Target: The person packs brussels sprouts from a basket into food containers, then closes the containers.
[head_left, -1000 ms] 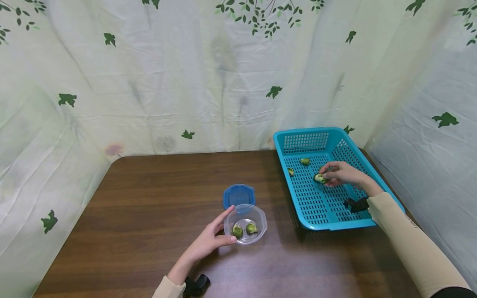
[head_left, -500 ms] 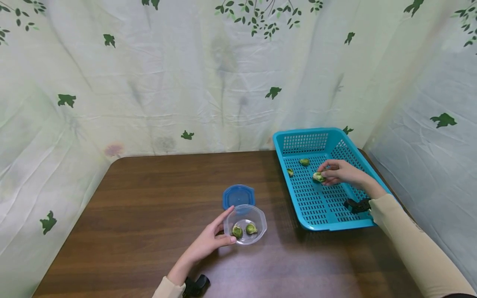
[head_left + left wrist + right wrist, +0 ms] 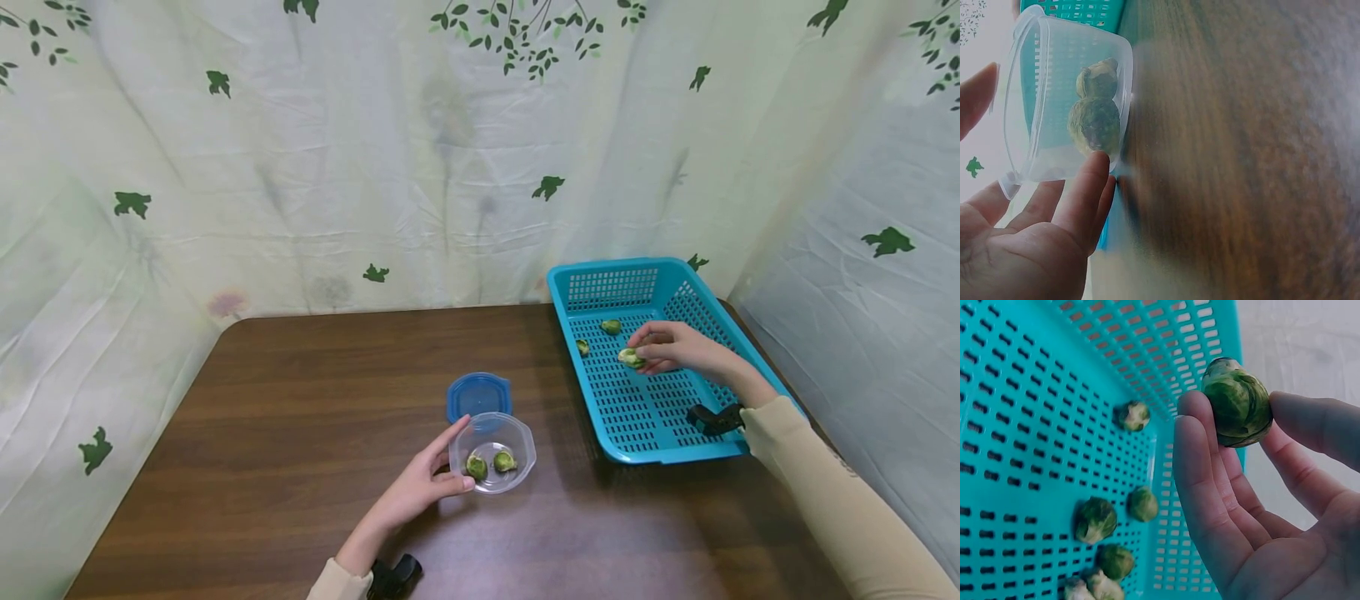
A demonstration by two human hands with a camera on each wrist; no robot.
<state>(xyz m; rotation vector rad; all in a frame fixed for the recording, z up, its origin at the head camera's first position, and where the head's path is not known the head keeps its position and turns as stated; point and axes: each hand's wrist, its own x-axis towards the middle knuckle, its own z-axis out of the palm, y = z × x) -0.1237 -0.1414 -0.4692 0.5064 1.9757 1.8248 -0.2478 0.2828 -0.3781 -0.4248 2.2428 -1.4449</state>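
Note:
My right hand (image 3: 681,348) pinches a Brussels sprout (image 3: 1237,403) between thumb and fingers, above the blue basket (image 3: 622,454). In the right wrist view, several more sprouts lie in the basket, such as a dark green one (image 3: 1096,520) and a paler one (image 3: 1134,417). My left hand (image 3: 422,490) holds the side of a clear plastic container (image 3: 517,437) on the table, thumb at the near side and fingers at the far side. Two sprouts, one left (image 3: 476,467) and one right (image 3: 504,461), lie inside it, touching each other in the left wrist view.
A blue lid (image 3: 478,394) lies just behind the container on the brown wooden table (image 3: 300,433). The basket stands at the table's right, near the back edge. A pale leaf-print curtain (image 3: 360,167) hangs behind and at both sides.
My right hand, with the sprout pinched in it, has shifted slightly left over the basket. The left hand and the container have stayed in place.

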